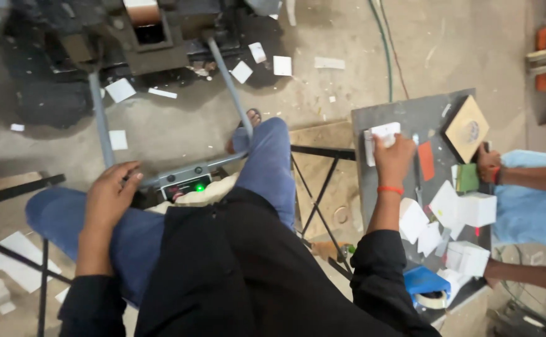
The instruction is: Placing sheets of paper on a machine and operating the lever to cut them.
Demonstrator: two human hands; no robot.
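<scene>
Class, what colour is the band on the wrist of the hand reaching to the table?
Orange-red band on the right hand, head view.

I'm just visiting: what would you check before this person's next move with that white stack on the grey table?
1. Right hand has a grip on the white card stack: ok.
2. Left hand rests on the grey metal bar: ok.
3. Green light on the machine panel is lit: ok.
4. Grey table uncluttered: not ok, cards and white boxes lie about.
5. Co-worker's hand apart from the stack: ok.
6. Stack edges squared: cannot tell.
</scene>
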